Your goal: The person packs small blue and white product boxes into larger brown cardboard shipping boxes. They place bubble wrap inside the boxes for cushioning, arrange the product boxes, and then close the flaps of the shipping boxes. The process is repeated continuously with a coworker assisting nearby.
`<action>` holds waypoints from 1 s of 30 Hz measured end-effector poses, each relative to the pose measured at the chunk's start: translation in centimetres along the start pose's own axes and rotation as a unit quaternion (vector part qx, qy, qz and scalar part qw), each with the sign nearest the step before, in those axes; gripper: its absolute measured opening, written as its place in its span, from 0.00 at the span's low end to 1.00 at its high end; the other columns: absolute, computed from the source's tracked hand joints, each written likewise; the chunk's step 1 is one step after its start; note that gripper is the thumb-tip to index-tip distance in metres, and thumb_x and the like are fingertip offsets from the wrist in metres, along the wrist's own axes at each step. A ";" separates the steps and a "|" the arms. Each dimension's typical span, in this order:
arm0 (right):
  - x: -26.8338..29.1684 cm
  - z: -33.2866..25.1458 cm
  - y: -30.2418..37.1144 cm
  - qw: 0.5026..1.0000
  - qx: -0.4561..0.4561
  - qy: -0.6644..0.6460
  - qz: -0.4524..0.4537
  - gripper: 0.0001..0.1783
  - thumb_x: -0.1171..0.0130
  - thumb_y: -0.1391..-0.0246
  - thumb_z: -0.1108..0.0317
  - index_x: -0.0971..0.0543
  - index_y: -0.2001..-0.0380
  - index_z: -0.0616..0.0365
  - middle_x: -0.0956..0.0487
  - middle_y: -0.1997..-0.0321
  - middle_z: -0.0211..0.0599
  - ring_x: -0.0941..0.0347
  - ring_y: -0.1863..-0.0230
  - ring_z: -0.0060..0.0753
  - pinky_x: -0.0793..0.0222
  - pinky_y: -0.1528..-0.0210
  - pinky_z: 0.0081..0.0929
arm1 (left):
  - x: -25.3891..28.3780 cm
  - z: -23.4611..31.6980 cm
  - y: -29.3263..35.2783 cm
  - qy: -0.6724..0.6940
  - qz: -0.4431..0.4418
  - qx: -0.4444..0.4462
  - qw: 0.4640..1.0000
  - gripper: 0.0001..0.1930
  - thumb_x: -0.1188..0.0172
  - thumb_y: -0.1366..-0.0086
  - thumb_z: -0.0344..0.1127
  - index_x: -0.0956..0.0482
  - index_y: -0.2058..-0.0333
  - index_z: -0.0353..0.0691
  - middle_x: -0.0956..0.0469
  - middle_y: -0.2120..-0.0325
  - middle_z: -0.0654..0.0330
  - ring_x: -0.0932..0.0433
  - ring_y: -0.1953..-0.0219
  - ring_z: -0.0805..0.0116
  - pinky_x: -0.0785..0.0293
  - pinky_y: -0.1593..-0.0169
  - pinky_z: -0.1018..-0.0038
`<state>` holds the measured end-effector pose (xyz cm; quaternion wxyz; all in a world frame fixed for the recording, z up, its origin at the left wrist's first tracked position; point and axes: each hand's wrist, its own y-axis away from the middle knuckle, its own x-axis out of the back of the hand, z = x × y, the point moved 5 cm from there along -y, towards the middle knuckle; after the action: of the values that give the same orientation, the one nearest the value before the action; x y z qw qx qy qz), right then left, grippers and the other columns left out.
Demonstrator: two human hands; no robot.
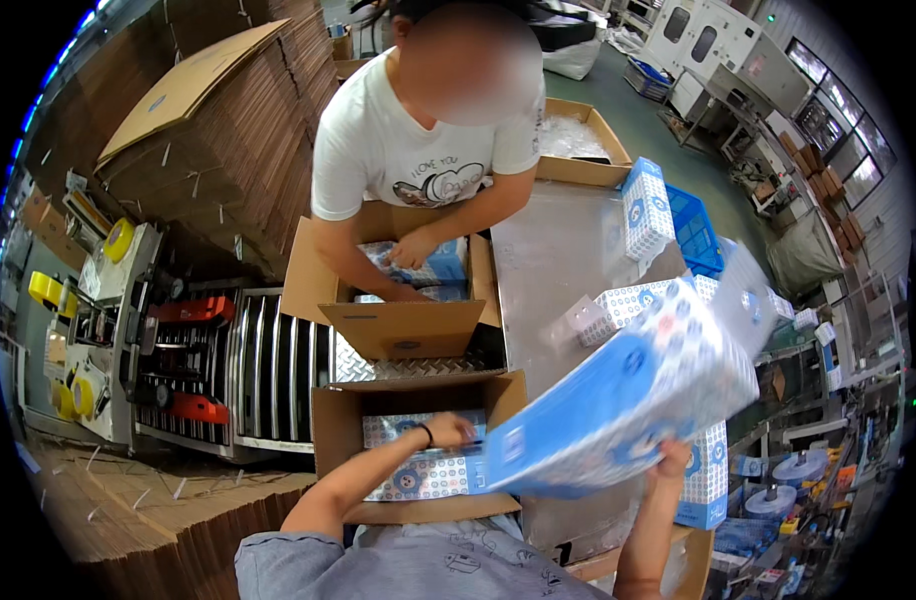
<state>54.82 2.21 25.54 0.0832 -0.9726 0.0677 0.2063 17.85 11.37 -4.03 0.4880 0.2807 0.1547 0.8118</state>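
My right hand point(668, 458) grips the lower right edge of a large blue-and-white patterned pack point(618, 390). It is tilted over the metal table, its left end reaching the rim of an open cardboard carton point(418, 512); its far right end is smeared by motion. My left hand point(450, 430), with a black band on the wrist, is over that carton beside the left end of the pack. Its fingers are blurred, and whether they hold anything is unclear. Inside the carton lie similar patterned packs point(418, 480).
Across from me a person point(423, 150) reaches into another open carton point(403, 330) with packs. More packs point(648, 210) and a blue crate point(693, 230) stand along the metal table point(548, 230). A roller conveyor point(273, 370) lies left; stacked flat cardboard point(208, 150) rises behind it.
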 end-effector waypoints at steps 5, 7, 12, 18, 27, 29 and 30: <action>-25.1 6.4 -3.9 0.899 -0.055 0.299 -0.317 0.35 0.40 0.43 0.51 0.31 0.37 0.57 0.27 0.41 0.42 0.30 0.42 0.41 0.36 0.37 0.38 | 5.9 -9.8 2.7 -0.253 0.106 0.170 0.947 0.32 0.39 0.43 0.51 0.26 0.42 0.41 0.26 0.43 0.47 0.28 0.41 0.51 0.34 0.37 0.61; -28.8 14.8 -3.2 0.807 0.173 0.419 -0.378 0.38 0.33 0.56 0.68 0.27 0.37 0.44 0.27 0.46 0.42 0.32 0.52 0.45 0.37 0.47 0.41 | 3.6 -11.1 4.4 -0.312 0.090 0.158 0.932 0.33 0.40 0.42 0.53 0.27 0.41 0.43 0.29 0.40 0.48 0.30 0.39 0.52 0.37 0.35 0.62; -23.4 40.5 -1.1 0.659 0.095 0.633 -0.395 0.49 0.45 0.56 0.77 0.37 0.32 0.19 0.35 0.33 0.49 0.42 0.31 0.58 0.45 0.30 0.50 | -1.6 -10.8 5.0 -0.311 -0.064 0.168 0.933 0.46 0.39 0.41 0.48 0.52 0.28 0.50 0.52 0.27 0.51 0.51 0.26 0.65 0.53 0.26 0.60; -23.3 46.9 -1.7 0.609 -0.042 0.628 -0.482 0.41 0.39 0.51 0.54 0.37 0.32 0.22 0.43 0.26 0.41 0.54 0.24 0.52 0.56 0.26 0.52 | 1.2 -11.0 8.5 -0.186 0.003 0.166 0.968 0.41 0.37 0.45 0.53 0.36 0.37 0.38 0.30 0.40 0.44 0.32 0.36 0.49 0.36 0.34 0.61; -26.0 27.1 -5.1 0.888 -0.081 0.354 -0.284 0.21 0.50 0.50 0.78 0.20 0.52 0.61 0.18 0.55 0.50 0.20 0.52 0.45 0.25 0.48 0.36 | 2.3 -14.0 6.0 -0.290 -0.074 0.210 0.931 0.53 0.37 0.47 0.69 0.46 0.30 0.45 0.38 0.33 0.49 0.38 0.32 0.52 0.41 0.31 0.57; -23.2 17.7 -3.2 0.956 -0.058 0.266 -0.114 0.18 0.50 0.47 0.79 0.19 0.53 0.61 0.18 0.59 0.45 0.19 0.57 0.36 0.23 0.53 0.32 | 2.9 -12.9 5.4 -0.314 -0.122 0.203 0.919 0.46 0.36 0.45 0.65 0.36 0.34 0.44 0.37 0.34 0.48 0.38 0.32 0.51 0.40 0.32 0.56; -19.9 14.8 -1.1 0.957 -0.027 0.286 -0.040 0.17 0.50 0.44 0.79 0.20 0.53 0.62 0.18 0.57 0.44 0.19 0.55 0.33 0.23 0.52 0.30 | 3.3 -11.4 5.1 -0.287 -0.074 0.198 0.934 0.42 0.36 0.45 0.63 0.31 0.37 0.43 0.31 0.38 0.48 0.33 0.35 0.49 0.35 0.35 0.55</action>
<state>31.22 8.07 20.61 0.0422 -0.9947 0.0440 -0.0822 6.14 12.07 -9.42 0.5050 0.5805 0.1856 0.6112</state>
